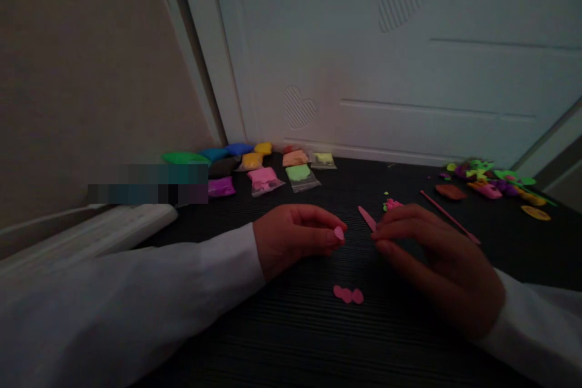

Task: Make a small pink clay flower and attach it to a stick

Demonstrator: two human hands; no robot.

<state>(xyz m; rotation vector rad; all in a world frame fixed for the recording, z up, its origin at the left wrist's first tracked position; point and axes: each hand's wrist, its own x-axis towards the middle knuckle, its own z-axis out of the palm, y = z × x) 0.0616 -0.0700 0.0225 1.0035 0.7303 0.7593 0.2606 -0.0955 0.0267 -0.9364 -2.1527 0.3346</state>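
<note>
My left hand (297,233) is closed in a pinch, with a small light-pink clay piece (339,233) between thumb and forefinger. To its right, my right hand (436,260) hovers with thumb and forefinger drawn close together; what lies between their tips, if anything, I cannot make out. A pink modelling knife (366,217) points away from the right fingertips, its near end hidden by them, so I cannot tell whether they touch it. On the dark table in front of both hands lie flat pink clay discs (348,295), overlapping in a row. Behind the right hand, a pink-and-green clay bit (391,205) shows partly.
Bags of coloured clay, including pink (264,179) and green (299,173), line the back left. A thin pink tool (448,215) lies right, near a brown-red clay piece (450,192) and a colourful clay pile (488,182). A white panel (400,73) rises behind.
</note>
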